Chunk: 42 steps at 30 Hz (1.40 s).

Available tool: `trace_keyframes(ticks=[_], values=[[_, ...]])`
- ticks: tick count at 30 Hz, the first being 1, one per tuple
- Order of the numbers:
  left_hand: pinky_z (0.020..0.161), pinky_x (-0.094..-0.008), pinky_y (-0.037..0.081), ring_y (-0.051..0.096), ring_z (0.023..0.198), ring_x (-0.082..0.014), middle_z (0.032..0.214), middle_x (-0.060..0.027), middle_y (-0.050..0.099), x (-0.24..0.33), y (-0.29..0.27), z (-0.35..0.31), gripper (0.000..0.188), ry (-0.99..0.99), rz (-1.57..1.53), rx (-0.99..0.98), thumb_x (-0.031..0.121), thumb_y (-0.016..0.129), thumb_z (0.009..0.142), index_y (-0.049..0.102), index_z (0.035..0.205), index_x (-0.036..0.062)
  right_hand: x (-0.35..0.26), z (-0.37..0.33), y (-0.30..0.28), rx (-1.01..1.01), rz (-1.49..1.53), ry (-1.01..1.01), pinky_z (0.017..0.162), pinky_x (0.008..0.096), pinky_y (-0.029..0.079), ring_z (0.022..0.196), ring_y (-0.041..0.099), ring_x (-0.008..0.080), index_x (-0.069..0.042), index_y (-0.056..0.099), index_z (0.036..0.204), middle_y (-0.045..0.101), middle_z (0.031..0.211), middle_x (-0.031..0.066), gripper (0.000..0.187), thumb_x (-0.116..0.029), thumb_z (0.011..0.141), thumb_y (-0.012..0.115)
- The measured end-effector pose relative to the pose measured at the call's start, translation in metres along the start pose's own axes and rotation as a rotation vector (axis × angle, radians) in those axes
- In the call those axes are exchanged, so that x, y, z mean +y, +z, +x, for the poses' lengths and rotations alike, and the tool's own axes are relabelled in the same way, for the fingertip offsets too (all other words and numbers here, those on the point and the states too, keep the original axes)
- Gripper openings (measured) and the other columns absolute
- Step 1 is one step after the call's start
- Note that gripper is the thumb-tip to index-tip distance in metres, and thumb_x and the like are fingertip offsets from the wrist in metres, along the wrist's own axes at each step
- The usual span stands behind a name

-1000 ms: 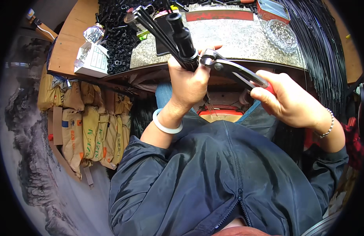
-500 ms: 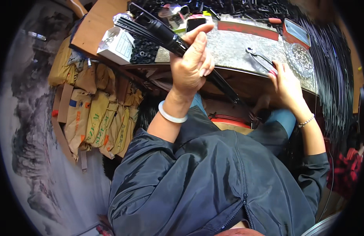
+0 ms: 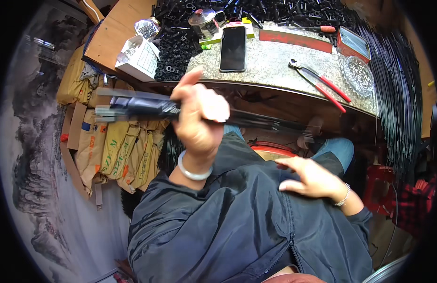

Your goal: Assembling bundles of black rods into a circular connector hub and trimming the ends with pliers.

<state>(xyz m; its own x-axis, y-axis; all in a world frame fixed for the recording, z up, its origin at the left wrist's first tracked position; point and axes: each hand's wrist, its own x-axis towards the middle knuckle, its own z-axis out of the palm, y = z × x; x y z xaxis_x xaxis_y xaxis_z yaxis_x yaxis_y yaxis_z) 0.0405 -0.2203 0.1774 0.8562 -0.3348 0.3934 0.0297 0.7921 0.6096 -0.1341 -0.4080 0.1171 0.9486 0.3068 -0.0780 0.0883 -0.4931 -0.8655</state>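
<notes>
My left hand [image 3: 199,115] is closed round a long black bundle of rods [image 3: 147,104], smeared by motion. It lies nearly level in front of the table edge, its thick end with thin strips pointing left and its thin end reaching right over my lap. My right hand [image 3: 310,178] hovers before my jacket, holding nothing, thumb and fingers apart. On the stone-topped table [image 3: 270,66] lie red-handled pincers [image 3: 322,82], jaws toward the far left and handles over the near edge. A black phone [image 3: 233,49] lies to their left.
Small black parts [image 3: 173,56] heap along the table's back and left. A white box [image 3: 139,56], a glass pot [image 3: 204,22], a glass dish [image 3: 357,75] and a red tin [image 3: 354,43] stand about. Thin black rods [image 3: 393,89] hang at right; sacks [image 3: 117,151] stand at left.
My left hand has come down and left, swinging the bundle from a slant to nearly level. My right hand has let go of the pincers on the table and drawn back to my jacket.
</notes>
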Motion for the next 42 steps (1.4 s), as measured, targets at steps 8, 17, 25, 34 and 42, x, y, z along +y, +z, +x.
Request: trace_keyframes(ticks=[8, 17, 25, 34, 42], values=[[0.090, -0.0406, 0.045, 0.056, 0.101, -0.0257, 0.095, -0.0123, 0.063, -0.074, -0.015, -0.061, 0.052, -0.678, -0.453, 0.337, 0.059, 0.044, 0.083, 0.057, 0.073, 0.0096, -0.015, 0.027, -0.016, 0.862, 0.764, -0.745, 0.080, 0.0407, 0.043, 0.076, 0.051, 0.0190, -0.011, 0.047, 0.088, 0.053, 0.073, 0.0068, 0.044, -0.055, 0.088, 0.045], [0.087, -0.0267, 0.042, 0.053, 0.096, -0.0119, 0.108, -0.0071, 0.056, -0.066, 0.021, -0.006, 0.037, -0.265, 0.683, -0.422, 0.022, 0.054, 0.092, 0.051, 0.123, 0.0010, 0.045, 0.057, 0.019, 0.719, 0.746, 0.069, 0.051, 0.0216, 0.046, 0.051, 0.054, 0.0074, -0.003, 0.056, 0.068, 0.061, 0.061, 0.0057, 0.022, -0.010, 0.089, 0.056], [0.078, -0.0254, 0.047, 0.060, 0.085, -0.0115, 0.099, -0.0102, 0.064, -0.081, 0.051, 0.037, 0.031, -0.443, 0.316, -0.587, 0.020, 0.051, 0.094, 0.056, 0.114, -0.0030, 0.053, 0.058, 0.013, 0.542, 0.732, 0.043, 0.068, 0.0227, 0.050, 0.073, 0.061, 0.0083, -0.002, 0.059, 0.093, 0.063, 0.078, 0.0041, 0.013, -0.009, 0.084, 0.065], [0.072, -0.0233, 0.050, 0.059, 0.082, -0.0105, 0.092, -0.0065, 0.063, -0.075, 0.053, 0.030, 0.015, -0.308, 0.355, -0.615, 0.001, 0.063, 0.083, 0.063, 0.098, -0.0038, -0.010, 0.052, -0.067, 0.612, 0.801, -0.420, 0.093, 0.0323, 0.042, 0.106, 0.053, 0.0179, 0.001, 0.038, 0.131, 0.051, 0.120, 0.0136, 0.092, -0.062, 0.069, 0.065], [0.064, -0.0250, 0.051, 0.061, 0.067, -0.0142, 0.077, -0.0112, 0.065, -0.050, 0.018, 0.029, 0.026, -0.066, 0.598, -0.379, 0.006, 0.057, 0.089, 0.058, 0.112, -0.0055, -0.007, 0.020, -0.097, 0.201, 0.961, -0.728, 0.089, 0.0377, 0.043, 0.099, 0.057, 0.0233, -0.013, 0.047, 0.129, 0.059, 0.110, 0.0172, 0.056, -0.053, 0.091, 0.041]])
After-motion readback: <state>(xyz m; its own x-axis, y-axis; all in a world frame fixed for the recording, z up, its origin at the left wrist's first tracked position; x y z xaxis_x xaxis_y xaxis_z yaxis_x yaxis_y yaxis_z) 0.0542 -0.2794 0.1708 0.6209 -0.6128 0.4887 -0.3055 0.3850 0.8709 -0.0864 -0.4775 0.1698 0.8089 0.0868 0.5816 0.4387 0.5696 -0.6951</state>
